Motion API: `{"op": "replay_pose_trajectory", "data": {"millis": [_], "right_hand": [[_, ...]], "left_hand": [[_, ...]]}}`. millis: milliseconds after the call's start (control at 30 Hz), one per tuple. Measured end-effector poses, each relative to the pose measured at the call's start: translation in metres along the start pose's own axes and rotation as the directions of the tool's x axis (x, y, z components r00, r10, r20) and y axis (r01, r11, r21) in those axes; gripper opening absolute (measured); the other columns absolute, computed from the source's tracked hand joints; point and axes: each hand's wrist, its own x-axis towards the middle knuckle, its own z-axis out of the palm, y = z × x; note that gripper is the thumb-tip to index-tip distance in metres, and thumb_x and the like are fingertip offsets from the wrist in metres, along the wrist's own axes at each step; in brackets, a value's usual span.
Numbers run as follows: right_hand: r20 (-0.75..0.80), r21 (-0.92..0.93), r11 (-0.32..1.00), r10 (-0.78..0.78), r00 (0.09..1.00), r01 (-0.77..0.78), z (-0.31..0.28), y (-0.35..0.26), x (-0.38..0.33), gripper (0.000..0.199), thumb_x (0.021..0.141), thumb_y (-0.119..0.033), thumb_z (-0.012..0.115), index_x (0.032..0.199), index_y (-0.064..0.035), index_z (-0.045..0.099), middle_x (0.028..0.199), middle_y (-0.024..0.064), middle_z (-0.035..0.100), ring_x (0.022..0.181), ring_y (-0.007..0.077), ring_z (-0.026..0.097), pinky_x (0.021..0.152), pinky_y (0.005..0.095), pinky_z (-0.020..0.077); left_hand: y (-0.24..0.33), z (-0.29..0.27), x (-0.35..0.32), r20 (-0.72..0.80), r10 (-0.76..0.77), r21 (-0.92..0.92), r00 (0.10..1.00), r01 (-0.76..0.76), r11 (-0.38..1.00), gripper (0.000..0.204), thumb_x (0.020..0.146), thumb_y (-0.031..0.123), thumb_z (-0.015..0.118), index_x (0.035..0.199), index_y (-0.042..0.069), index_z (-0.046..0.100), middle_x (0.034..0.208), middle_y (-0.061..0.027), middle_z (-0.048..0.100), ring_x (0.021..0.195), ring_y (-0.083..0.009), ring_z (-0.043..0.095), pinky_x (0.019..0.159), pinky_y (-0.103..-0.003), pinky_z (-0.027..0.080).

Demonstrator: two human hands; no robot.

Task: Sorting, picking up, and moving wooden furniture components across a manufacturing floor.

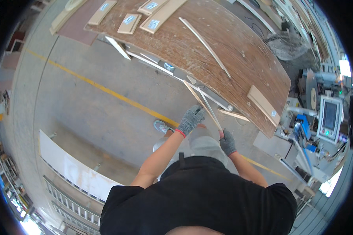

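Note:
Both my hands wear grey knit gloves. A thin wooden strip (197,98) is held at a slant in front of my legs, its far end close to the workbench edge. My right hand (228,142) is closed round the strip's near end. Further up, my left hand (193,118), with a red glove cuff, has its fingers closed at the strip's left side. The exact contact of the left fingertips is hard to make out. Beyond the strip stands the brown wooden workbench (239,51), with another narrow strip (206,44) lying on its top.
Several pale boards with labels, one of them a short board (129,23), lie at the bench's far left. A labelled board (263,105) rests near its right end. A machine with a screen (329,116) stands at right. A long white panel (72,164) is at lower left.

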Motion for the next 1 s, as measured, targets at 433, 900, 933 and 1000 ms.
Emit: {"op": "replay_pose_trajectory", "data": {"millis": [433, 900, 933, 1000], "right_hand": [[-0.367, -0.244, 0.911, -0.405, 0.837, 0.333, -0.277, 0.134, 0.114, 0.016, 0.096, -0.021, 0.059, 0.099, -0.0079, 0.068, 0.092, 0.0179, 0.068, 0.088, 0.0401, 0.065, 0.077, 0.0482, 0.0523], [-0.4, -0.306, 0.908, -0.396, 0.826, 0.287, -0.261, 0.363, 0.107, 0.031, 0.083, -0.016, 0.069, 0.114, -0.019, 0.069, 0.104, 0.0079, 0.068, 0.098, 0.0317, 0.064, 0.083, 0.0449, 0.0509], [-0.382, -0.351, 0.899, -0.392, 0.837, 0.261, -0.259, 0.362, 0.113, 0.033, 0.083, -0.017, 0.069, 0.116, -0.0196, 0.068, 0.108, 0.0088, 0.067, 0.101, 0.0316, 0.063, 0.084, 0.0453, 0.0503], [-0.369, -0.39, 0.89, -0.386, 0.846, 0.236, -0.251, 0.359, 0.115, 0.035, 0.083, -0.018, 0.069, 0.117, -0.0196, 0.067, 0.113, 0.0101, 0.066, 0.105, 0.0323, 0.061, 0.087, 0.0464, 0.0493]], "left_hand": [[0.069, 0.163, 0.202, 0.037, 0.038, -0.411, 0.999, -0.02, 0.911, 0.022, 0.1, 0.023, 0.062, 0.097, 0.002, 0.065, 0.086, -0.0145, 0.072, 0.076, -0.0245, 0.073, 0.065, -0.035, 0.065], [0.042, 0.283, 0.289, 0.097, 0.27, 0.691, 0.958, -0.26, 0.674, 0.031, 0.095, 0.032, 0.067, 0.108, 0.003, 0.067, 0.102, -0.0156, 0.071, 0.09, -0.0311, 0.07, 0.076, -0.041, 0.057], [0.035, 0.299, 0.275, 0.391, 0.465, 0.791, 0.794, -0.548, 0.271, 0.035, 0.093, 0.032, 0.07, 0.112, 0.003, 0.068, 0.107, -0.0151, 0.07, 0.097, -0.0317, 0.068, 0.083, -0.043, 0.056], [0.032, 0.322, 0.252, 0.528, 0.367, 0.781, 0.766, -0.607, 0.145, 0.033, 0.091, 0.031, 0.071, 0.112, 0.005, 0.07, 0.112, -0.0145, 0.068, 0.103, -0.0321, 0.065, 0.089, -0.042, 0.053]]}}
